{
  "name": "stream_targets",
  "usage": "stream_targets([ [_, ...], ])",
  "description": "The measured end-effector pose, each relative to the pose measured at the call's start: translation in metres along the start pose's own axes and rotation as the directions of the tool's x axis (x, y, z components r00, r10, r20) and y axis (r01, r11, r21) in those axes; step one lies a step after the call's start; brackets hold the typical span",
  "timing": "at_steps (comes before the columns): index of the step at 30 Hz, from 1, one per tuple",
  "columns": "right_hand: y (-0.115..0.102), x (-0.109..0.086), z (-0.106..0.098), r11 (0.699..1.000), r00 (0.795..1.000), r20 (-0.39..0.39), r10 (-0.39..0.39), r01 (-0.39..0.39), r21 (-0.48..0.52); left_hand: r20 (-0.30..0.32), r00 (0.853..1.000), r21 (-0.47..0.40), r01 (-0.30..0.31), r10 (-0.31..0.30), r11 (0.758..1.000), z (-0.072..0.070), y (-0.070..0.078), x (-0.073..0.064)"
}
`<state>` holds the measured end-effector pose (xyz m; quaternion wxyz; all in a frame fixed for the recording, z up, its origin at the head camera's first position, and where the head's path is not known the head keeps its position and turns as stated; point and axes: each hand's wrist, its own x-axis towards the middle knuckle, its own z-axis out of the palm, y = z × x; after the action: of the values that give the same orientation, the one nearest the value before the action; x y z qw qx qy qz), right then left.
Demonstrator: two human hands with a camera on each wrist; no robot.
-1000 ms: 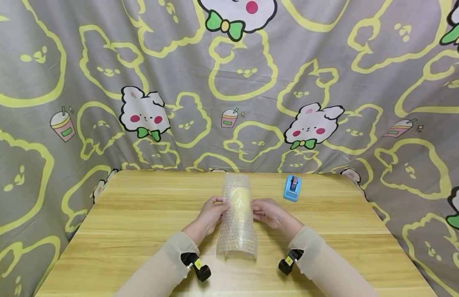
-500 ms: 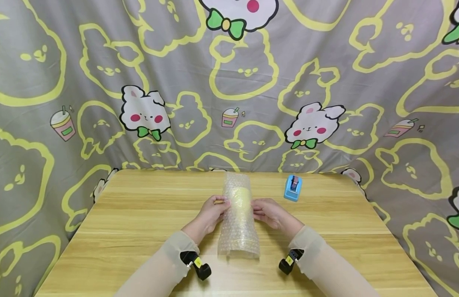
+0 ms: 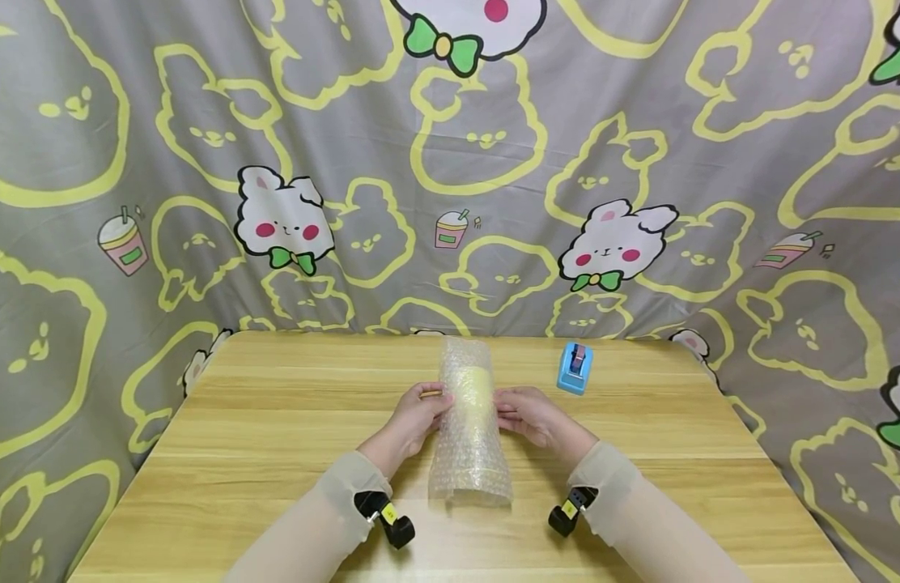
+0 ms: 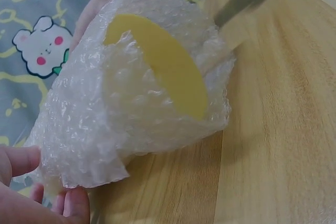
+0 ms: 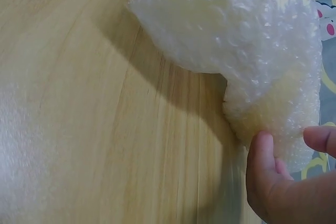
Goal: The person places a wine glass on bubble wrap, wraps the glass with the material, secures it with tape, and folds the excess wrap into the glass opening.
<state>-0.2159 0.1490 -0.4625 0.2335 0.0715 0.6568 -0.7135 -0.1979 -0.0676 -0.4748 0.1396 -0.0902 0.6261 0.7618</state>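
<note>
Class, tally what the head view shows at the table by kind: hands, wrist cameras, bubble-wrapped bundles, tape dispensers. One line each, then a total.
Left hand and right hand: 2
Left wrist camera and right wrist camera: 2
Bubble-wrapped bundle: 1
Tape dispenser: 1
Total: 6

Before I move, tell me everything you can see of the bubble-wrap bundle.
The bubble-wrap bundle is a clear, shiny, dimpled plastic roll around a yellow object, whose flat, rounded end shows inside the open end nearest the person. It points lengthwise away from the person, near the middle of the wooden table, its near end wider and uneven-edged. The left hand and right hand hold its opposite sides. Whether tape fastens it, I cannot tell.
</note>
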Motion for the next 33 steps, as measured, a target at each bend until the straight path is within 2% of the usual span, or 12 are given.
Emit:
stream_targets([
  [16, 0.0006, -0.0005, 0.0029, 1.000, 1.000, -0.027, 0.015, -0.015, -0.002, 0.022, 0.999, 0.000, -0.025, 0.025, 1.000, 0.0027, -0.0009, -0.0015],
  [24, 0.0018, -0.0010, 0.0026, 1.000, 1.000, 0.013, -0.003, 0.003, -0.028, 0.008, 1.000, -0.015, -0.026, 0.026, 1.000, 0.0040, -0.0015, -0.0011],
  [33, 0.0010, -0.0012, 0.0025, 1.000, 1.000, 0.021, 0.002, -0.001, -0.014, 0.026, 1.000, 0.038, 0.001, -0.002, 0.999, 0.0045, -0.0008, -0.0022],
])
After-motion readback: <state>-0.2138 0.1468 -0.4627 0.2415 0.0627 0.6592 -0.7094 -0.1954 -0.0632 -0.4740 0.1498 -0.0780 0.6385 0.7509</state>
